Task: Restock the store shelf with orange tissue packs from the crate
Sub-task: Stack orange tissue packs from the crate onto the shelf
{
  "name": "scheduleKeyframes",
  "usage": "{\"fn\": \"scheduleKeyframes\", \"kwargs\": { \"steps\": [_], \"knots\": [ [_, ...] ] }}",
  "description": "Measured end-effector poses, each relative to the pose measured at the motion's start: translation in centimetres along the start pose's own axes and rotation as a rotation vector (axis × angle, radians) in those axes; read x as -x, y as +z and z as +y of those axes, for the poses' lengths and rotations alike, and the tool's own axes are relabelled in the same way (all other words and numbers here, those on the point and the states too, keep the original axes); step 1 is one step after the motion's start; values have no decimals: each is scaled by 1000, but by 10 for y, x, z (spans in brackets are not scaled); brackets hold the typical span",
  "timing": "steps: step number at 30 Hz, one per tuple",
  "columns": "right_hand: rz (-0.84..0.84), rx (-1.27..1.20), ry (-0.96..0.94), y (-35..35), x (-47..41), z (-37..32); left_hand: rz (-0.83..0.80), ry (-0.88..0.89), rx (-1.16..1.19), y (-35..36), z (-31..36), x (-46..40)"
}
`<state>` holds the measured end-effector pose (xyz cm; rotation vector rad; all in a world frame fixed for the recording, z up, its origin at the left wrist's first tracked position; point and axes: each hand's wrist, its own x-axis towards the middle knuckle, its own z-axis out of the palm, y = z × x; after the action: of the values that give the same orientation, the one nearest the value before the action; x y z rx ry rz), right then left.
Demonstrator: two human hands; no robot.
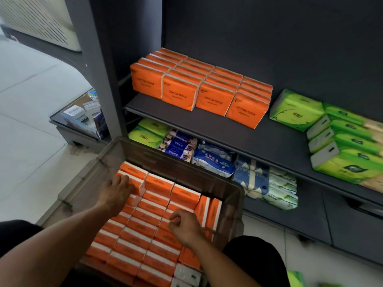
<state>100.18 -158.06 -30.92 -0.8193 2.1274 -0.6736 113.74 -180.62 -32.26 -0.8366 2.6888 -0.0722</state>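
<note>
both hands reach into the crate [234, 195]: left hand [116, 193] spread flat on orange tissue packs [145, 228], right hand [186, 226] loosely curled, holding nothing; best pinch one upright pack squarely.

Green tissue packs [344, 137] on the right, blue packs [213, 160] below, tiled floor [31, 125]

Both hands [118, 193] rest on crated orange packs [145, 230].

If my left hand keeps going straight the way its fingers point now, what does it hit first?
Your left hand points up and away over the orange packs; its fingertips already lie on the raised pack in the far-left corner. Beyond that comes the crate's far wall, though depth is hard to judge.
</note>
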Motion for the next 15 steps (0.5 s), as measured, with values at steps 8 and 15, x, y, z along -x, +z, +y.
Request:
{"fn": "scheduleKeyframes", "kwargs": {
  "steps": [8,15],
  "knots": [
    [71,23,-48,-9,3,-8,-144,156,177,-39,30,7],
    [207,-26,-118,-49,9,-29,-10,396,582,-119,55,9]
  ]
}}
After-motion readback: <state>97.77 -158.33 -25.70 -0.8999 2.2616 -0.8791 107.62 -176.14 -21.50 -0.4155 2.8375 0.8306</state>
